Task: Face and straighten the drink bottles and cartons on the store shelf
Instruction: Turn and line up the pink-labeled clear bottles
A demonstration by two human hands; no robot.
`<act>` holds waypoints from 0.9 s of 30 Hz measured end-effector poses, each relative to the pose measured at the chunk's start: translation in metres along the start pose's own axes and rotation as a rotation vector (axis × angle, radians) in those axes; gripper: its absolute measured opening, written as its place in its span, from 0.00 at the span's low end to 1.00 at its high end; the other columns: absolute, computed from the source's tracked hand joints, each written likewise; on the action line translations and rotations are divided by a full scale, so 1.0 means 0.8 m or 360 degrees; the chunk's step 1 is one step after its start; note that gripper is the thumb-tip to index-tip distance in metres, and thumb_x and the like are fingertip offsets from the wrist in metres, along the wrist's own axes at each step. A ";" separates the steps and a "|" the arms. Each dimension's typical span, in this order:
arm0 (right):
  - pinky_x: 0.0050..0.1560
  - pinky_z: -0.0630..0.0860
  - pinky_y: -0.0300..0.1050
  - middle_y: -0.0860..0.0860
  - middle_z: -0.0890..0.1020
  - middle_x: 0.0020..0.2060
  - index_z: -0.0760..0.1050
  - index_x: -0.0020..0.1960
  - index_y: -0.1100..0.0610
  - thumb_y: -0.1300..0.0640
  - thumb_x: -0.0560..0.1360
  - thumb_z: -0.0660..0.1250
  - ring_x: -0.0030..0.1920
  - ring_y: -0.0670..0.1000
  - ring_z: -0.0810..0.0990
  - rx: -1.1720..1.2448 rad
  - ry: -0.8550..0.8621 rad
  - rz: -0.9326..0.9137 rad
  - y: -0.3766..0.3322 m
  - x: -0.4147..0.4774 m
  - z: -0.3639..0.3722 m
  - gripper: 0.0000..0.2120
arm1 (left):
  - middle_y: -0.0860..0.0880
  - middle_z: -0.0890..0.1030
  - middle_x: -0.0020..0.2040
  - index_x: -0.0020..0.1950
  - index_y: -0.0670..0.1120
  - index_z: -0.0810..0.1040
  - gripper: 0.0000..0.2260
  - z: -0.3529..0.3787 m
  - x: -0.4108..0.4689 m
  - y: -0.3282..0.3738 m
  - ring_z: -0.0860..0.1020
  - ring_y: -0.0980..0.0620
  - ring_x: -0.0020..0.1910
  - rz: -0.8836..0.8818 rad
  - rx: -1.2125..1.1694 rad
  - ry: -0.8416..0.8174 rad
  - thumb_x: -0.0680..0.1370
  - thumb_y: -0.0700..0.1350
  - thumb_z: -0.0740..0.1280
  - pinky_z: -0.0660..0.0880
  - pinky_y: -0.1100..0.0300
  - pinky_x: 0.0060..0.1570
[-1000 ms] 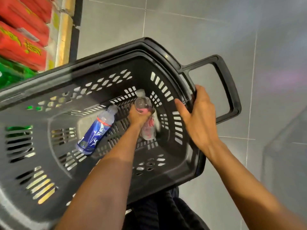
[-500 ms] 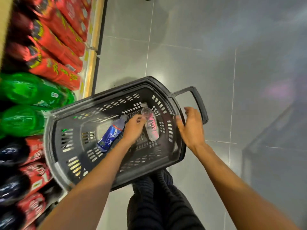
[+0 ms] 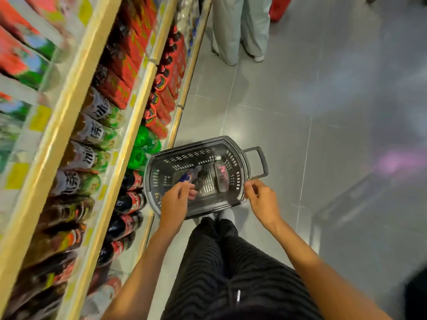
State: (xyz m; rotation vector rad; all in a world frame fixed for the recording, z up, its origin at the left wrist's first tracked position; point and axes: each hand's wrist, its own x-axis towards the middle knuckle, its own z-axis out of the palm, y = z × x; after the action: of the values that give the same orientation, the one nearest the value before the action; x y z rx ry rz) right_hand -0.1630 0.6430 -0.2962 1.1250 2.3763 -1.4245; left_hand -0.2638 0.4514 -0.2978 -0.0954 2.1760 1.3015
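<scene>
The shelf (image 3: pixel 126 144) ran down the left of the view in tiers, stocked front to back with drink bottles, and the grey tiled floor (image 3: pixel 300 112) took up the rest (a second person's legs (image 3: pixel 233 31) stood further up the aisle). A black basket (image 3: pixel 196 144) sat on the floor just beside the lowest tier, directly ahead of the person's feet. The left hand (image 3: pixel 178 195) hovered over the basket's near side with fingers curled, overlapping the lower end of a blue-labelled bottle (image 3: pixel 188 175); whether it gripped that bottle could not be determined. The right hand (image 3: pixel 261 197) was curled at the basket's right rim; contact with the rim could not be confirmed. A clear bottle with a pink mark (image 3: pixel 221 175) lay flat in the basket, apart from the blue one. Assessment: the step in hand appeared to be collecting loose stock for the shelf. It would be done well by taking one bottle round its body, standing it upright in its matching row, label outward and flush with the shelf edge. Labels: the brown tea bottles (image 3: pixel 92 130) carried large dark characters on white, too smeared to read; the cola bottles (image 3: pixel 131 199) showed white script on red, not legible; the green bottles (image 3: pixel 144 142) showed nothing readable.
</scene>
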 end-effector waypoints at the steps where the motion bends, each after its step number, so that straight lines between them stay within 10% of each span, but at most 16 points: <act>1: 0.40 0.75 0.37 0.51 0.81 0.36 0.77 0.47 0.58 0.58 0.81 0.59 0.37 0.52 0.79 0.0009 -0.0009 -0.0014 -0.006 -0.009 -0.004 0.10 | 0.47 0.83 0.41 0.45 0.49 0.79 0.13 -0.008 -0.015 0.001 0.82 0.49 0.41 -0.0003 -0.0023 0.0033 0.83 0.45 0.57 0.77 0.58 0.45; 4: 0.46 0.77 0.50 0.55 0.83 0.38 0.78 0.47 0.58 0.58 0.81 0.60 0.41 0.55 0.81 0.0027 -0.0069 -0.0053 -0.021 -0.026 -0.013 0.09 | 0.46 0.83 0.41 0.46 0.45 0.80 0.13 -0.026 -0.051 -0.005 0.81 0.48 0.40 -0.0058 -0.0099 0.0135 0.83 0.43 0.57 0.77 0.58 0.43; 16: 0.37 0.74 0.41 0.47 0.81 0.34 0.77 0.45 0.55 0.58 0.80 0.61 0.35 0.47 0.80 -0.0264 -0.0636 -0.0510 -0.087 -0.019 -0.009 0.09 | 0.51 0.84 0.39 0.42 0.51 0.79 0.14 -0.047 -0.168 -0.045 0.82 0.53 0.38 -0.0279 -0.0415 0.0891 0.82 0.42 0.58 0.75 0.62 0.40; 20: 0.42 0.76 0.54 0.63 0.81 0.35 0.77 0.42 0.68 0.62 0.80 0.61 0.37 0.64 0.80 -0.0386 -0.0920 -0.0659 -0.099 -0.032 0.012 0.12 | 0.48 0.83 0.40 0.43 0.48 0.78 0.14 -0.022 -0.224 -0.063 0.81 0.50 0.38 -0.0412 -0.0577 0.1151 0.83 0.40 0.56 0.74 0.64 0.38; 27: 0.37 0.69 0.35 0.56 0.80 0.35 0.77 0.41 0.60 0.63 0.79 0.61 0.37 0.53 0.78 -0.0655 -0.1427 -0.1007 -0.091 -0.110 0.056 0.10 | 0.44 0.83 0.41 0.49 0.40 0.79 0.12 0.014 -0.344 -0.107 0.82 0.48 0.39 -0.0583 -0.0920 0.1645 0.83 0.39 0.56 0.76 0.66 0.37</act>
State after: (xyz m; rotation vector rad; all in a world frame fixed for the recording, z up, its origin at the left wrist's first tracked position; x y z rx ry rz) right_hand -0.1595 0.5410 -0.2277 -0.3657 2.1779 -1.1071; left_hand -0.0030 0.3521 -0.2245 -1.6151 2.2248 1.8282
